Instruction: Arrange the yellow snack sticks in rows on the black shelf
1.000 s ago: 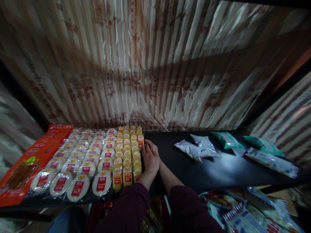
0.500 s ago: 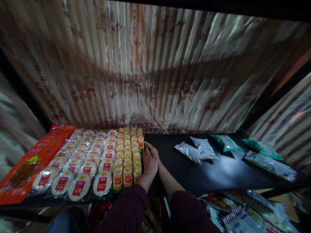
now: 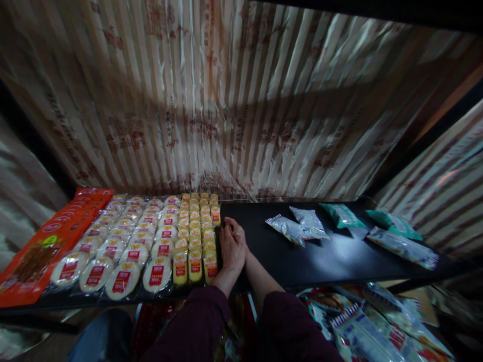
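My left hand [image 3: 231, 254] lies just right of the rows of small yellow wrapped snacks [image 3: 194, 241], its fingers stretched toward the back of the shelf. A narrow dark gap shows between it and the nearest row. My right hand [image 3: 240, 236] rests against the left one, its fingers reaching past the left fingertips. Nothing shows in either hand; the palms are hidden. Left of the yellow snacks lie several rows of round white rice crackers [image 3: 157, 274] in clear wrappers with red labels.
An orange snack bag [image 3: 53, 241] lies at the shelf's left end. To the right, silver-white packets [image 3: 310, 222] and green packets [image 3: 341, 216] lie loose on the black shelf [image 3: 260, 261]. More bagged snacks [image 3: 370, 327] sit below. Striped sheeting [image 3: 226, 100] covers the back.
My hands have come slightly away from the yellow snacks, leaving a thin gap. The front pack of the nearest row now sits more squarely. The whole view has shifted a little.
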The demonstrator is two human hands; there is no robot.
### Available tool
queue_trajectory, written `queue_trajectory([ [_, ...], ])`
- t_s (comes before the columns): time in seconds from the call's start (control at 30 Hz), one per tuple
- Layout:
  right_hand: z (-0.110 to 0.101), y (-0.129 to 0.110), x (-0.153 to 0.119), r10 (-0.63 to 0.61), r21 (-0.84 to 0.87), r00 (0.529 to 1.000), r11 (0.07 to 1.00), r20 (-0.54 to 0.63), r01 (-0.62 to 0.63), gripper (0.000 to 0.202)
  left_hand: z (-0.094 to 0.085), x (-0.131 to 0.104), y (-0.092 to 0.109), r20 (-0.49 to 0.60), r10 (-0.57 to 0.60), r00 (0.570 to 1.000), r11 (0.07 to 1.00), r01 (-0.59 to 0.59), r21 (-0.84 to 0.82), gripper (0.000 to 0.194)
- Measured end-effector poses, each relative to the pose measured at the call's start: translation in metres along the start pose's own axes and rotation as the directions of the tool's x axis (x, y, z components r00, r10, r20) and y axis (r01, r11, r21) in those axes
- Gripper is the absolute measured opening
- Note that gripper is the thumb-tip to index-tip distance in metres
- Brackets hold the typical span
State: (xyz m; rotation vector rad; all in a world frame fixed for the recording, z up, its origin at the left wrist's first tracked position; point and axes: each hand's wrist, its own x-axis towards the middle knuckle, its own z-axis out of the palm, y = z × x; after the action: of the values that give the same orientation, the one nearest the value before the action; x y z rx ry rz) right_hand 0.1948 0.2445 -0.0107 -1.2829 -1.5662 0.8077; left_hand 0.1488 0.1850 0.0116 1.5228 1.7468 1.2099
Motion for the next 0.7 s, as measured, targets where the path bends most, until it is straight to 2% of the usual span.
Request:
queue_trajectory([
  [0.13,-0.008,0.004,-0.020,0.044,-0.020,0.999,0.999,-0.022,-0.044,0.041,-0.013,-0.026,0.001,0.062,-0.052,0.997,0.999,0.052,-0.003,0.050],
  [0.2,-0.009,0.004,-0.033,0.057,-0.072,0.998,0.996,-0.023,-0.059,0.041,-0.022,-0.042,-0.001,0.083,-0.043,0.996,0.999,0.042,0.007,0.050],
  [0.33,-0.012,-0.001,-0.062,0.004,-0.221,1.000,0.975,-0.021,-0.009,0.038,-0.040,-0.071,-0.008,0.094,0.118,0.989,0.991,-0.123,0.051,0.046],
  [0.43,-0.014,-0.008,-0.091,-0.051,-0.279,0.999,0.959,-0.011,0.046,0.032,-0.054,-0.092,-0.015,0.150,0.201,0.968,0.972,-0.216,0.088,0.045],
  [0.57,-0.014,-0.024,-0.135,-0.073,-0.314,0.997,0.948,-0.032,0.060,0.029,-0.075,-0.121,-0.024,0.232,0.305,0.923,0.937,-0.335,0.098,0.046],
  [0.63,-0.014,-0.032,-0.151,-0.068,-0.289,0.996,0.956,-0.052,0.050,0.029,-0.085,-0.130,-0.025,0.288,0.325,0.901,0.926,-0.365,0.096,0.047],
  [0.7,-0.015,-0.039,-0.159,-0.049,-0.244,0.997,0.969,-0.060,0.033,0.028,-0.092,-0.130,-0.022,0.337,0.299,0.893,0.936,-0.343,0.079,0.046],
])
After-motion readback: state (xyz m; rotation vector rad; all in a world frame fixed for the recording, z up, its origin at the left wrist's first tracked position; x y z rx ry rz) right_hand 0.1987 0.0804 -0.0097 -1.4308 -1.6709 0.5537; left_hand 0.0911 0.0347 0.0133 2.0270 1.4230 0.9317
